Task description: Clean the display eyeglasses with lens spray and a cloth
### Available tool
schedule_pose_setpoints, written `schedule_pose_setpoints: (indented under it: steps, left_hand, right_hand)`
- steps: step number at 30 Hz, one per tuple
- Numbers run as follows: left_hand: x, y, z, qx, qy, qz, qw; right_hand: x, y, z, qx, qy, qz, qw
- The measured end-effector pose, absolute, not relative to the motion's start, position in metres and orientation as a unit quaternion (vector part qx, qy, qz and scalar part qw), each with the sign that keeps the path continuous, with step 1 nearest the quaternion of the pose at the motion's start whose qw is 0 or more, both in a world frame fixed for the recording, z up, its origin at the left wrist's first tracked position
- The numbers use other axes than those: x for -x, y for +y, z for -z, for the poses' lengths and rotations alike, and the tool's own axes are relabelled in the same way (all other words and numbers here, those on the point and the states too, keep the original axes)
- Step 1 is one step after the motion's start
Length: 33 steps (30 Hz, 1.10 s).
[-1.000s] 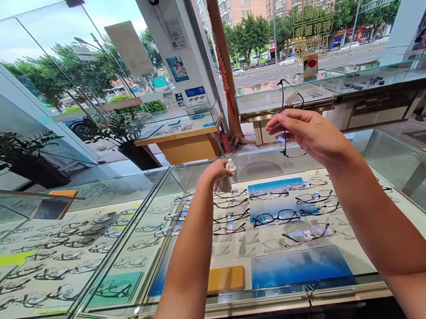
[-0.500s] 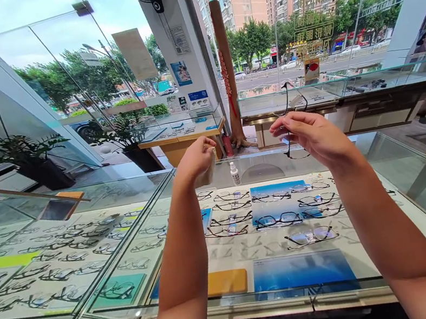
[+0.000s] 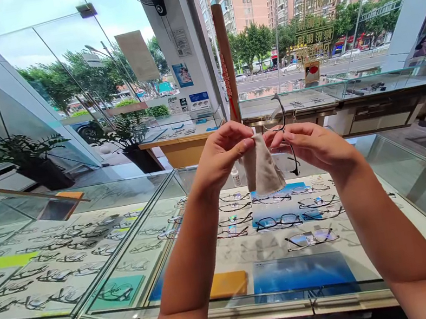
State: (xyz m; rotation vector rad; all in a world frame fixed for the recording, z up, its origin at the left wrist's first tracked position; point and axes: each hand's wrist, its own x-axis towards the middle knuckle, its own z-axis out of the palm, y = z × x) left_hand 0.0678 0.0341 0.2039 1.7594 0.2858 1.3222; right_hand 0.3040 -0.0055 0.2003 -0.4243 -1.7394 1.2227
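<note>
Pinched in the fingers of my left hand [image 3: 225,153], a beige cleaning cloth [image 3: 266,169] hangs down above the glass counter. My right hand [image 3: 315,144] is closed on a pair of eyeglasses [image 3: 282,114], turned on end, with one dark-rimmed lens above the fingers and the other below. The cloth hangs right beside the glasses and overlaps them in view; whether they touch I cannot tell. Behind the cloth, a small white bottle [image 3: 236,176] stands on the counter, partly hidden by my left hand and the cloth.
Under the glass of the display counter [image 3: 223,311] lie rows of eyeglass frames [image 3: 278,221], blue cards [image 3: 303,275] and a yellow case [image 3: 229,284]. A tilted mirror [image 3: 56,208] stands at left. Farther back are potted plants [image 3: 35,158], a wooden post [image 3: 225,58] and more display cases.
My left hand has moved right with the cloth, which now hangs unfolded by the glasses. My right hand has shifted slightly and the glasses have turned in its grip.
</note>
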Motion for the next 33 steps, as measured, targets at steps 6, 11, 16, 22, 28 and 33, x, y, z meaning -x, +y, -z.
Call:
schedule_pose_setpoints:
  steps: [6, 11, 16, 22, 28, 33]
  left_hand:
    - [-0.085, 0.042, -0.192, -0.677, 0.104, -0.563, 0.463]
    - [-0.086, 0.042, -0.192, -0.697, 0.124, -0.602, 0.369]
    - [-0.080, 0.041, -0.197, -0.724, 0.142, -0.581, 0.343]
    - [-0.069, 0.043, -0.197, -0.748, 0.188, -0.479, 0.420]
    - [-0.063, 0.037, -0.200, -0.744, 0.209, -0.433, 0.464]
    - [-0.062, 0.033, -0.201, -0.768, 0.197, -0.399, 0.460]
  right_hand:
    - [-0.299, -0.002, -0.194, 0.181, -0.723, -0.477, 0.466]
    - [-0.298, -0.002, -0.196, 0.209, -0.702, -0.464, 0.499]
    - [-0.300, -0.005, -0.197, 0.210, -0.691, -0.462, 0.514]
    - [-0.306, -0.002, -0.198, 0.233, -0.680, -0.455, 0.526]
    - [-0.305, 0.000, -0.200, 0.208, -0.697, -0.466, 0.504]
    - [-0.302, 0.005, -0.195, 0.214, -0.722, -0.472, 0.459]
